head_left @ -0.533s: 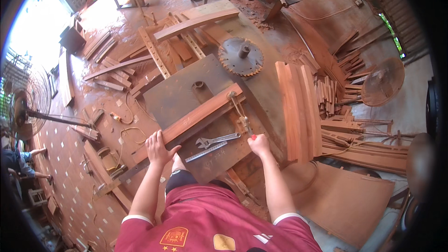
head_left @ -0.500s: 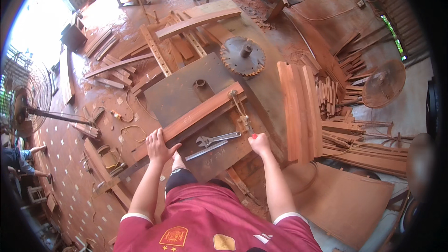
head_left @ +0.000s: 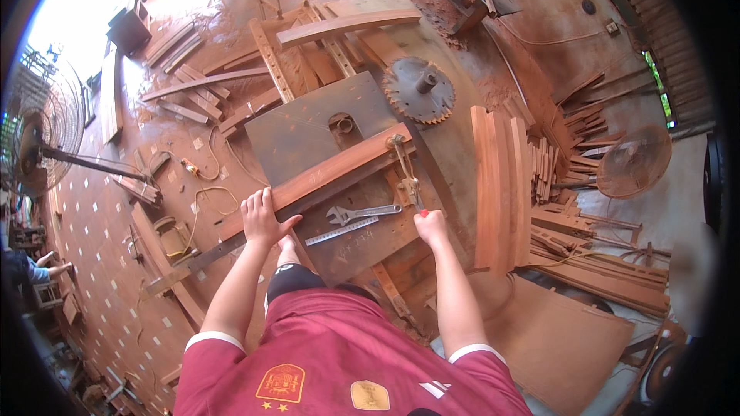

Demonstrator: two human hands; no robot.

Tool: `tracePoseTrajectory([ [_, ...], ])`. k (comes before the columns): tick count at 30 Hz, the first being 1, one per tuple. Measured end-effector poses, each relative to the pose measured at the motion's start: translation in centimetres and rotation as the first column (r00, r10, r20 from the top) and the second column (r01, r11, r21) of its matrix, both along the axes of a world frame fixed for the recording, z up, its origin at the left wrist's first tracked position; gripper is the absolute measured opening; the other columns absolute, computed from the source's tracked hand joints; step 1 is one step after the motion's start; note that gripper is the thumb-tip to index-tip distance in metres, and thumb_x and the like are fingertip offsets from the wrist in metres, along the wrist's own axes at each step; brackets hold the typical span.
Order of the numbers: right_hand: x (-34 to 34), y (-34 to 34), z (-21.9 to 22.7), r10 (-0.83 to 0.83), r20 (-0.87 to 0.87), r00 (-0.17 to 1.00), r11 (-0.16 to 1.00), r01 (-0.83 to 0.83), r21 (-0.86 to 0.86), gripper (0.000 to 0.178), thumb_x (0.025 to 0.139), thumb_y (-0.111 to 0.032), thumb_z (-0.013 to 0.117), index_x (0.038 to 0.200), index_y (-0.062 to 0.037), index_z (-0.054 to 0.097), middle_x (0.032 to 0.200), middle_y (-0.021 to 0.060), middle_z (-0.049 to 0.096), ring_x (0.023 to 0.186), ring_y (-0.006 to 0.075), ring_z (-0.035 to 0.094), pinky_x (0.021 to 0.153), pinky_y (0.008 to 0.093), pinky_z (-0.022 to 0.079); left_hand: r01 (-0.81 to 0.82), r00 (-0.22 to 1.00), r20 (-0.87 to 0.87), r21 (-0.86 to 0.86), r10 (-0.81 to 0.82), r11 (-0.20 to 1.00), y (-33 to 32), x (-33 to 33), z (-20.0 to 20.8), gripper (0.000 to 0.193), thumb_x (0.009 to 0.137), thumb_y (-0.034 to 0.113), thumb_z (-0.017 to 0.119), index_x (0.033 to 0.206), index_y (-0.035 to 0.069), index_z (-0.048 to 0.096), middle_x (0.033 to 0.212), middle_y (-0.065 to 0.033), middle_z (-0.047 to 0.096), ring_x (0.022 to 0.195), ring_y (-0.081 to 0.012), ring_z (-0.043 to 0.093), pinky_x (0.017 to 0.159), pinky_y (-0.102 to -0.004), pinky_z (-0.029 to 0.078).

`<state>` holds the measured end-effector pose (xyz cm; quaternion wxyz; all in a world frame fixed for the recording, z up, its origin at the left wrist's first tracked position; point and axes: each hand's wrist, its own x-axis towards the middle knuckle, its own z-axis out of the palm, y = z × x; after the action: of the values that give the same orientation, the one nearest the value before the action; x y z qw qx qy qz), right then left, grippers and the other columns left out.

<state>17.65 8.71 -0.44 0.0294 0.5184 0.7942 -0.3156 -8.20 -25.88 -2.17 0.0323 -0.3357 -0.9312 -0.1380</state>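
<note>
A long reddish wooden board (head_left: 331,170) lies at a slant across the wooden jig on the dark metal machine table (head_left: 285,123). My left hand (head_left: 262,219) grips its near left end, fingers over the board and thumb sticking out to the side. At the far right end a metal toggle clamp (head_left: 402,160) bears on the board. Its red-tipped handle is in my right hand (head_left: 432,228), whose fingers are closed round it. Between my hands, an adjustable wrench (head_left: 362,214) and a white ruler (head_left: 341,231) rest on the jig. Just beyond the board is a round spindle (head_left: 344,125) in its opening.
A toothed circular saw blade (head_left: 420,89) lies flat beyond the clamp. Shaped planks (head_left: 499,185) stand to the right, with stacked offcuts (head_left: 543,158) behind them. A large fan (head_left: 46,142) is at far left. Cables (head_left: 202,200) and loose timber lie on the dusty floor.
The whole view has tilted slightly, so the table and board sit a little higher in it. Both hands keep their holds on the board and clamp handle.
</note>
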Motion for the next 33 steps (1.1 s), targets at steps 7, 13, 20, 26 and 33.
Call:
tracePoseTrajectory([
  [7,0.5,0.5,-0.4,0.049,-0.055,0.997,0.999,-0.049,0.014,0.034,0.082,-0.026,0.066,0.069,0.0061,0.064,0.062,0.0267,0.061,0.060,0.0356,0.067,0.062,0.0485,0.049,-0.006,1.000,0.014,0.040,0.005,0.999,-0.2,-0.5,-0.4,0.108,0.070,0.078,0.077,0.142,0.002,0.052,0.132,-0.0156,0.058,0.129,-0.0338,0.052,0.114,-0.0487,0.035],
  [13,2.3,2.2,-3.0,0.003,-0.051,0.999,0.998,-0.006,-0.063,0.032,0.082,-0.020,0.065,0.065,0.0059,0.058,0.052,0.0151,0.053,0.053,0.0214,0.057,0.058,0.0449,0.045,-0.060,0.988,0.145,0.069,0.050,0.996,-0.6,-0.9,-0.7,0.090,0.080,0.073,0.072,0.137,0.004,0.057,0.129,-0.0138,0.062,0.126,-0.0318,0.055,0.109,-0.0469,0.036],
  [20,2.4,2.5,-2.7,-0.057,-0.074,0.996,0.985,0.044,-0.168,0.028,0.087,-0.013,0.066,0.062,-0.0091,0.055,0.053,0.0002,0.053,0.042,0.0129,0.052,0.040,0.0315,0.038,-0.106,0.992,0.090,0.211,0.089,0.972,0.0,-1.9,-1.6,0.067,0.083,0.056,0.079,0.125,0.006,0.066,0.121,-0.0109,0.067,0.118,-0.0289,0.060,0.105,-0.0435,0.039],
  [26,2.0,2.0,-2.1,-0.065,-0.090,0.994,0.988,0.052,-0.146,0.029,0.088,-0.010,0.065,0.063,-0.0116,0.052,0.053,-0.0018,0.051,0.041,0.0113,0.048,0.039,0.0309,0.035,-0.097,0.991,0.117,0.220,0.072,0.971,0.0,-2.6,-1.6,0.066,0.080,0.053,0.083,0.123,0.006,0.066,0.117,-0.0090,0.067,0.116,-0.0263,0.061,0.102,-0.0442,0.039],
  [33,2.1,1.7,-1.8,-0.097,-0.064,0.993,0.980,0.084,-0.178,0.027,0.089,-0.010,0.066,0.064,-0.0111,0.054,0.054,-0.0026,0.051,0.042,0.0106,0.049,0.040,0.0299,0.035,-0.026,0.950,0.311,0.164,-0.027,0.986,1.9,-2.7,0.5,0.069,0.082,0.052,0.082,0.130,0.006,0.063,0.129,-0.0125,0.064,0.128,-0.0296,0.056,0.109,-0.0493,0.036],
])
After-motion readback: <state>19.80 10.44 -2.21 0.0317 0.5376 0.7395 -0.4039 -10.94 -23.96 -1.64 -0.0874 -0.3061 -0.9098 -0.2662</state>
